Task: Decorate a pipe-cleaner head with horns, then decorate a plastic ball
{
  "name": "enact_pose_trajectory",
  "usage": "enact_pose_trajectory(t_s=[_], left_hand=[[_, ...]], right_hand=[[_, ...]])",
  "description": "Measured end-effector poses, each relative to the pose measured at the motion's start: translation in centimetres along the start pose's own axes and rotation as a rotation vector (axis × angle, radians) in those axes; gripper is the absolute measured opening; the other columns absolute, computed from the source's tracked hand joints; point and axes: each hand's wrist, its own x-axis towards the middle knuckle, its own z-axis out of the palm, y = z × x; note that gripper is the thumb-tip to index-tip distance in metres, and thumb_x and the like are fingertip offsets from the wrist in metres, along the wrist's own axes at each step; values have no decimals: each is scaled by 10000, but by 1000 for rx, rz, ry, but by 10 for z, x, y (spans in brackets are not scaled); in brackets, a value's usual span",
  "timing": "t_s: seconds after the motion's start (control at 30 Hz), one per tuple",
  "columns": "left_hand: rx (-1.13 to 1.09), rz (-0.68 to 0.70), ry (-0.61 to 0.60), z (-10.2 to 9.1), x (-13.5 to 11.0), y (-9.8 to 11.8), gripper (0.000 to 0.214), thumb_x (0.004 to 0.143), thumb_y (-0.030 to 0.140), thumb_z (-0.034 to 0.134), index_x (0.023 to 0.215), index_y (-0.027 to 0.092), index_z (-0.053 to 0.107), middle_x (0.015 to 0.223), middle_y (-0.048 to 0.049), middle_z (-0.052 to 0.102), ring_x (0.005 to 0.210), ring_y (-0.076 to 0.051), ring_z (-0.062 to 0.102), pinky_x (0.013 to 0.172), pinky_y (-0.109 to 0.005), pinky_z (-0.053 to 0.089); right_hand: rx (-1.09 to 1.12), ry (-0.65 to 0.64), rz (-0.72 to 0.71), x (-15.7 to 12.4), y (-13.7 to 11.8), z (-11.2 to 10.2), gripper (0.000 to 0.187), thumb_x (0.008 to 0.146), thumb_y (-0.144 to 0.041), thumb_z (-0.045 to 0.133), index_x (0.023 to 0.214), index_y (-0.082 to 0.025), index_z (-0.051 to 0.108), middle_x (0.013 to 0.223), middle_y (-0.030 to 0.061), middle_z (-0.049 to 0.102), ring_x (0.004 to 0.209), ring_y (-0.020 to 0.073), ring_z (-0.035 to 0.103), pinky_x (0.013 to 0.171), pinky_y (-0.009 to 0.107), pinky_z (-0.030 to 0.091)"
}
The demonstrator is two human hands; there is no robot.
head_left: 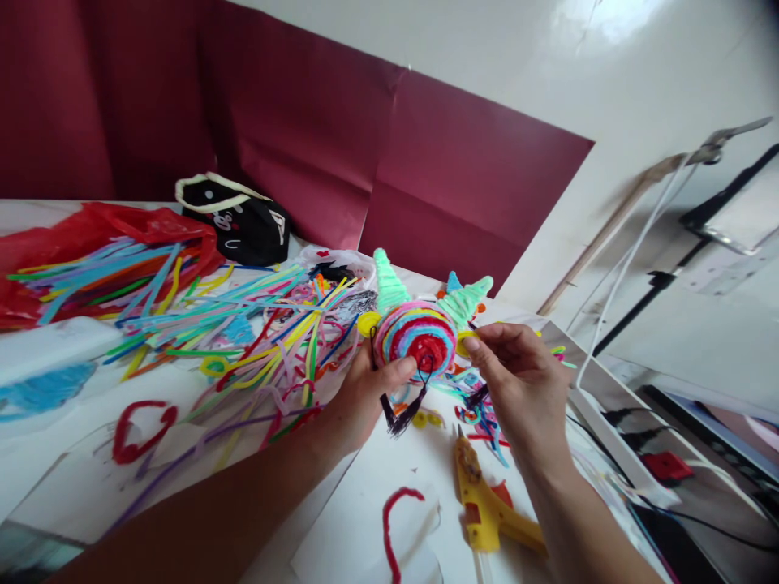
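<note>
A round pipe-cleaner craft (419,332) with rings of red, blue, yellow and pink is held up over the table. Two mint-green horn shapes rise from its top, and small yellow loops sit at its sides. My left hand (371,389) grips it from the lower left, thumb across the red centre. At its right side, my right hand (517,373) pinches the yellow loop (467,341) between thumb and fingertips. Dark tassels (409,412) hang below the craft, one near each hand. A yellow glue gun (487,503) lies beneath my right wrist.
Loose pipe cleaners (243,324) cover the left of the table, some in a red plastic bag (122,223). Behind them stands a black pouch (237,223). A curved red pipe cleaner (389,527) lies in front. At right are cables and a red plug (666,466).
</note>
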Motion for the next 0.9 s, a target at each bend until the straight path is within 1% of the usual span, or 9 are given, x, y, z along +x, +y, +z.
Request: enact_pose_trajectory(t_s=[0.2, 0.4, 0.6, 0.77, 0.9], left_hand=[[-13, 19, -34, 0, -1, 0, 305, 698, 268, 786, 963, 199, 652, 1059, -60, 717, 1057, -260, 656, 948, -407, 502], [-3, 11, -6, -1, 0, -1, 335, 678, 261, 792, 973, 194, 649, 942, -54, 729, 1058, -271, 655, 931, -411, 508], [-7, 20, -28, -1, -1, -1, 307, 699, 257, 778, 968, 193, 645, 920, -52, 727, 1085, -280, 644, 940, -410, 504], [-11, 24, -28, -1, -1, -1, 305, 698, 255, 778, 965, 194, 643, 973, -56, 725, 1109, -282, 633, 960, -411, 494], [-16, 14, -21, -1, 0, 0, 331, 687, 258, 787, 976, 198, 638, 960, -51, 727, 1102, -280, 636, 963, -407, 491]], right_hand=[[-13, 0, 10, 0, -2, 1, 211, 733, -336, 787, 827, -196, 661, 721, 1, 653, 620, 122, 575, 543, 242, 472], [1, -12, 21, 2, -2, 2, 227, 742, -364, 775, 834, -194, 657, 720, 0, 648, 603, 115, 558, 531, 236, 458], [-1, -27, 30, 2, -3, 2, 220, 774, -384, 753, 835, -193, 663, 681, -16, 611, 562, 93, 508, 489, 212, 400], [1, -38, 38, 1, -4, 1, 197, 826, -395, 707, 859, -206, 665, 678, -27, 595, 565, 88, 488, 495, 207, 373], [7, -55, 67, 1, -4, -1, 209, 848, -414, 685, 891, -210, 670, 685, -30, 584, 564, 80, 466, 507, 205, 365]])
